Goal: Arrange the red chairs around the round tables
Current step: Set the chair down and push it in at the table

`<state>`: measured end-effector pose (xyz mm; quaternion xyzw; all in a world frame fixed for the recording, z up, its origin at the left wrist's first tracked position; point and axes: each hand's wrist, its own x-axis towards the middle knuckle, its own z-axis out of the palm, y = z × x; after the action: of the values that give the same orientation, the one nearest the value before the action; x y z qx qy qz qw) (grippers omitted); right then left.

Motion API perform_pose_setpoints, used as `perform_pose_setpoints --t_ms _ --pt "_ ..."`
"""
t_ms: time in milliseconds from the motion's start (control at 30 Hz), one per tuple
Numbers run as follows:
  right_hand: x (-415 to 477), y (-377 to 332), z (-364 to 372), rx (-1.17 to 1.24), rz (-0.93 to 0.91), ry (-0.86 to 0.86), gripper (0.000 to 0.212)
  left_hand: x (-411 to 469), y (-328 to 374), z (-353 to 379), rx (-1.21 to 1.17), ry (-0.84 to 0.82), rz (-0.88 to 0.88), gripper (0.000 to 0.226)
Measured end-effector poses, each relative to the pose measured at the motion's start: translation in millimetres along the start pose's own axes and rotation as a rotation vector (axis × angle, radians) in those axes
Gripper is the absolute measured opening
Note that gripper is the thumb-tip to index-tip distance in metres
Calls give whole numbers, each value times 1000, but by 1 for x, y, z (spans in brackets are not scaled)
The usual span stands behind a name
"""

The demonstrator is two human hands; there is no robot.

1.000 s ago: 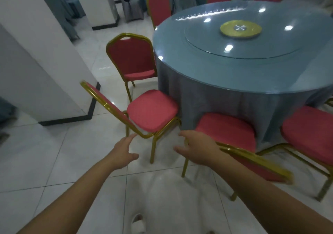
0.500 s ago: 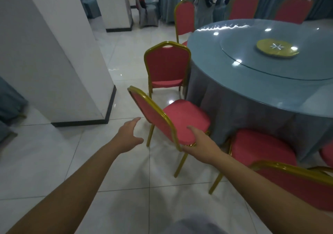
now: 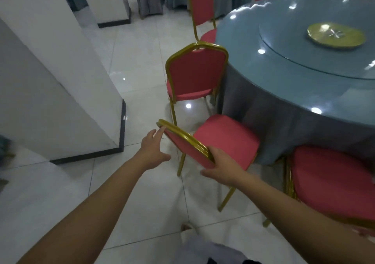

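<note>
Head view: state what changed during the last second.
The right hand reached forward and took hold of the backrest of the red padded chair with the gold metal frame; the left hand reached forward until its fingertips touch the backrest's other end. The chair stands as before against the round table with the blue-grey cloth.

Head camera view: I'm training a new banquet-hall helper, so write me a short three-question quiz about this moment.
1. True or false: the right hand grips the backrest of the nearest red padded chair with a gold metal frame.
2. The left hand has its fingers: A) curled round a chair leg; B) straight, at that backrest's corner; C) flat on the floor.
3. What colour is the disc at the middle of the round table with a blue-grey cloth?
Key: 1 true; 2 B; 3 gold.
</note>
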<state>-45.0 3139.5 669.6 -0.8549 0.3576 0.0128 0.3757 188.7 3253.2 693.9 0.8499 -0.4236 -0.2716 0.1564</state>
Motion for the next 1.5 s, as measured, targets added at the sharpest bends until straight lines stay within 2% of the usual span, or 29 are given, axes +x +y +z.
perform_pose_setpoints --t_ms 167,300,367,433,500,533,667,867,967,1167,1233,1333,1367,1433,1500 --pt "39 -26 15 -48 91 89 52 58 -32 -34 64 -13 60 104" --pt "51 -28 11 -43 264 78 28 111 -37 -36 167 -134 160 100" --pt "52 -28 13 -26 331 97 20 136 -31 -31 224 -216 292 87" --pt "47 -27 18 -31 390 138 15 151 -28 -24 189 -233 424 55" --pt "43 -29 20 -51 505 214 16 165 -28 -22 200 -272 535 24" --pt "39 -29 21 -55 566 250 20 172 -29 -21 213 -313 579 19" --pt "33 -34 24 2 762 326 18 198 -31 -18 197 -404 653 19" --pt "63 -41 10 70 987 516 34 259 13 -20 252 -471 729 19" --pt "78 -42 -11 64 1035 466 23 289 41 -23 283 -544 777 15" --pt "91 -22 -29 18 1081 321 9 314 59 -12 255 -598 818 18" --pt "90 -17 -36 77 1034 220 9 314 61 -17 226 -666 806 28" --pt "85 -14 -64 287 876 26 38 311 65 -42 78 -873 641 61" --pt "86 -16 -77 335 807 20 54 313 67 -54 -12 -886 585 65" --pt "100 -13 -101 372 683 145 81 323 71 -81 -146 -718 575 58" --pt "128 -5 -118 405 591 303 80 343 67 -103 -196 -456 586 47"
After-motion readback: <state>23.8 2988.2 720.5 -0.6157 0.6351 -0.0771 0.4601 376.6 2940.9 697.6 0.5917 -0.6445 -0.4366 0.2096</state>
